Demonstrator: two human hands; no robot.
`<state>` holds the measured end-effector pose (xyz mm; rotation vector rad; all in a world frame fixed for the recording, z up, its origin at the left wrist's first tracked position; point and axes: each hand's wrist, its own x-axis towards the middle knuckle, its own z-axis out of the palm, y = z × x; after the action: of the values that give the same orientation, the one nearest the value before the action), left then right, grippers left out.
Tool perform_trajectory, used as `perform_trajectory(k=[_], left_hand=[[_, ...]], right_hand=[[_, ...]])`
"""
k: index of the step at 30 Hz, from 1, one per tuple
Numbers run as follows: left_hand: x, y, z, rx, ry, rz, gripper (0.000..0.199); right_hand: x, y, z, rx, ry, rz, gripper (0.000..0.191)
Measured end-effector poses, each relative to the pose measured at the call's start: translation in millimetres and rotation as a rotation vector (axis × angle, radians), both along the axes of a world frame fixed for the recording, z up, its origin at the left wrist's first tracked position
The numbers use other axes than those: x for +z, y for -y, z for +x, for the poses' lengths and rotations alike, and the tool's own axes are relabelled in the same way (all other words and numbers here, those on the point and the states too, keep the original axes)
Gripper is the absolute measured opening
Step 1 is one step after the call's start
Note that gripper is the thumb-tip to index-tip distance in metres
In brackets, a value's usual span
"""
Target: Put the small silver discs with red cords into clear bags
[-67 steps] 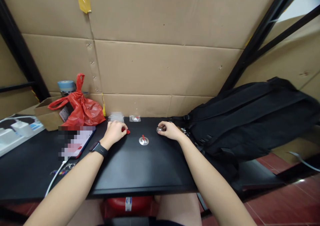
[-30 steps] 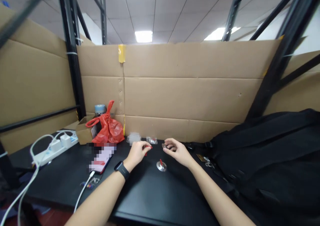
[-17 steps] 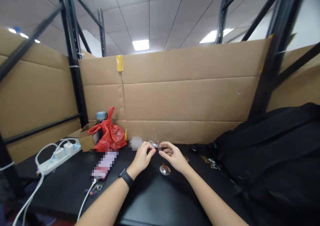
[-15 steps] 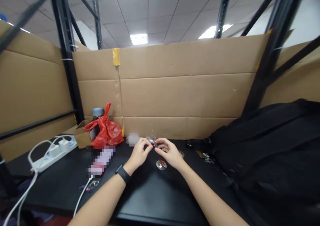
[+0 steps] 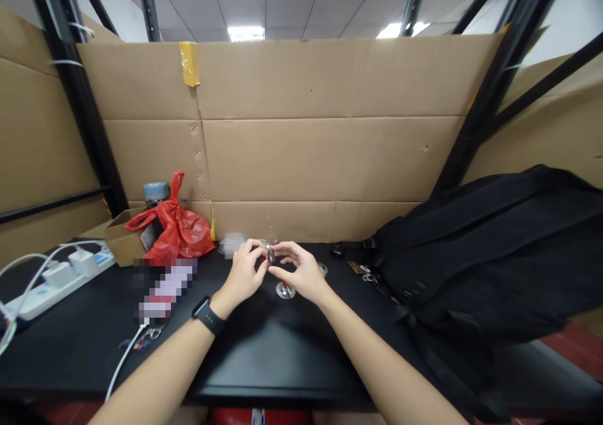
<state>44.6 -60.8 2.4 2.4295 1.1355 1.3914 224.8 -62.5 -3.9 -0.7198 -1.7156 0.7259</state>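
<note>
My left hand [image 5: 245,273] and my right hand [image 5: 302,273] meet above the black table. Between their fingertips is a small dark, shiny round disc [image 5: 271,256], tilted on edge, with a bit of red beside it. My left hand pinches it from the left; the thumb and forefinger of my right hand close on it from the right. Just below my right hand a silver round disc with a red upright piece [image 5: 285,291] lies on the table. Another shiny round piece [image 5: 323,268] is partly hidden behind my right hand.
Clear plastic packaging [image 5: 232,245] lies beyond my left hand. To the left are a red plastic bag [image 5: 181,230], a small cardboard box [image 5: 123,240], a blurred-out phone [image 5: 168,290] on a cable and a power strip [image 5: 61,287]. A black backpack [image 5: 490,249] fills the right side.
The view has tilted down and shifted right, so things appear further left. The dark disc between my fingertips now shows more clearly.
</note>
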Motion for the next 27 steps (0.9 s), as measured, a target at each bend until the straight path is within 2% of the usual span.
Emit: perform_trajectory(k=[3, 12, 16, 20, 24, 27], left_hand=[[1.6, 2.0, 0.4, 0.017, 0.000, 0.026, 0.008], [4.3, 5.1, 5.1, -0.072, 0.156, -0.031, 0.010], [2.8, 5.8, 6.1, -0.046, 0.150, -0.020, 0.008], [4.0, 6.9, 4.9, 0.037, 0.085, 0.054, 0.006], [7.0, 7.0, 3.7, 0.046, 0.040, 0.046, 0.010], [8.1, 4.4, 1.7, 0.024, 0.100, -0.005, 0.016]], right_hand=[[1.5, 1.9, -0.4, 0.001, 0.006, 0.004, 0.041], [3.3, 2.7, 0.2, 0.063, -0.058, -0.049, 0.045], [0.8, 1.6, -1.5, 0.044, -0.104, -0.080, 0.048], [0.1, 0.9, -0.7, 0.049, -0.009, -0.105, 0.030], [1.9, -1.2, 3.0, -0.004, 0.200, 0.047, 0.030], [1.5, -4.1, 6.4, -0.053, 0.266, 0.147, 0.025]])
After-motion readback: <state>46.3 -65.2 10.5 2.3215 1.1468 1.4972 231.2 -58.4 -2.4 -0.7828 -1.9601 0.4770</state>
